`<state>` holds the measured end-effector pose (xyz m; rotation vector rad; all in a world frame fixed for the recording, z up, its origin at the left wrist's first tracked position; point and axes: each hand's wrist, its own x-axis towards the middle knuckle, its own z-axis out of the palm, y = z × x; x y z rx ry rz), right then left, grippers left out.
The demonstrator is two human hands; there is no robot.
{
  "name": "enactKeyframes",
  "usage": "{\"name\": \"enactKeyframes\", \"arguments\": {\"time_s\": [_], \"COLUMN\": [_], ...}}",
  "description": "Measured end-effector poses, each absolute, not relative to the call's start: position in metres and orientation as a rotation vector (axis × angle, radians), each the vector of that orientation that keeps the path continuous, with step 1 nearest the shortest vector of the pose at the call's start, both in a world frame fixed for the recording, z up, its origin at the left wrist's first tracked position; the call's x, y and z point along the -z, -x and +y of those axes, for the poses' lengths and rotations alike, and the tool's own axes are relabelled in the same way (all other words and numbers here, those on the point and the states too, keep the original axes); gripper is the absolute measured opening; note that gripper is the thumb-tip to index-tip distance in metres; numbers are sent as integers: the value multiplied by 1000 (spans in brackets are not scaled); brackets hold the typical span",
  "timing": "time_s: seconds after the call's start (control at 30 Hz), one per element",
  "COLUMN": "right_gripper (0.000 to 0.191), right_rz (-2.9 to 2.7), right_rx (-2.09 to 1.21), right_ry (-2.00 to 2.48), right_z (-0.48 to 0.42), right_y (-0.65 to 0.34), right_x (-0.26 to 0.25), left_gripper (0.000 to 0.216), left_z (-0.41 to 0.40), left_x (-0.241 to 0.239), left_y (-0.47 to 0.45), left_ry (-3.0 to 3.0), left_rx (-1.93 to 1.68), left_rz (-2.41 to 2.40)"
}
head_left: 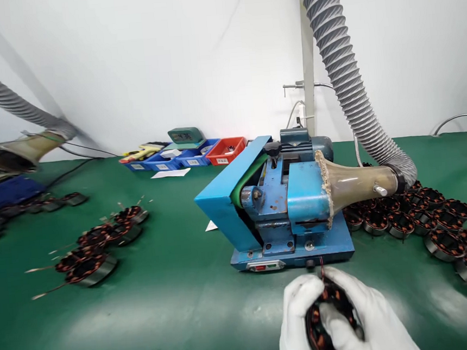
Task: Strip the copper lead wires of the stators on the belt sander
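Both my hands wear white gloves and are wrapped around one round motor stator (326, 319) with copper windings, low in the view. My left hand (297, 322) grips its left side. My right hand (368, 318) grips its right side, fingers curled over the front. A thin wire lead sticks up from the stator toward the blue machine (278, 214), which stands just beyond my hands on the green table (180, 310).
A grey ribbed hose (343, 78) runs into a beige funnel (357, 183) on the machine's right. Several stators (425, 218) lie at the right, others (96, 247) at the left. Blue and red bins (191, 154) stand by the wall. Another hose (6, 99) is at far left.
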<state>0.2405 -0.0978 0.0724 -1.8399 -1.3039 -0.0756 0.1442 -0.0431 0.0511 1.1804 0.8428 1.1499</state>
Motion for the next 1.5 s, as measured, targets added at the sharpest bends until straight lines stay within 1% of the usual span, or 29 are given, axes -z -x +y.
{"name": "enactKeyframes", "arguments": {"time_s": [0.1, 0.13, 0.2, 0.3, 0.33, 0.43, 0.47, 0.57, 0.67, 0.73, 0.8, 0.9, 1.03, 1.1, 1.3, 1.5], "right_gripper": [32, 31, 31, 35, 36, 37, 37, 35, 33, 33, 34, 34, 33, 31, 28, 28], "right_rz": [-1288, -1289, -1291, -1310, -1316, -1302, -1287, -1253, -1206, -1208, -1221, -1196, -1155, -1152, -1069, -1015], "right_rx": [-54, -101, -178, -232, -241, -258, -267, -324, -374, -363, -319, -323, -433, -455, -470, -440], "right_ry": [1841, 1852, 1871, 1865, 1872, 1956, 1989, 2012, 1950, 1906, 1884, 1883, 1846, 1800, 1720, 1717], "right_z": [-74, -65, -50, -34, -30, -21, -18, -16, -24, -35, -44, -45, -27, -19, -16, -37], "right_y": [-246, -249, -255, -259, -259, -259, -260, -261, -259, -256, -251, -248, -256, -260, -268, -262], "right_x": [-73, -76, -82, -93, -97, -107, -110, -115, -112, -105, -97, -91, -97, -101, -103, -97], "left_gripper": [48, 50, 46, 43, 38, 15, 13, 24, 33, 33, 28, 25, 48, 54, 54, 52], "left_z": [-26, -20, -8, 8, 12, 21, 23, 25, 19, 11, 4, 2, 15, 20, 22, 5], "left_x": [-36, -32, -29, -41, -48, -68, -73, -78, -71, -62, -54, -50, -67, -76, -87, -79], "left_y": [-164, -171, -181, -188, -189, -189, -189, -191, -189, -185, -180, -177, -183, -187, -196, -191], "left_ry": [-1133, -1080, -979, -915, -899, -865, -864, -879, -897, -892, -877, -885, -985, -1023, -1064, -1092], "left_rx": [-1265, -1288, -1294, -1211, -1180, -1159, -1161, -1150, -1155, -1157, -1153, -1147, -1144, -1140, -1087, -1080], "left_rz": [928, 966, 994, 916, 894, 906, 915, 911, 913, 923, 932, 934, 896, 882, 852, 848]}}
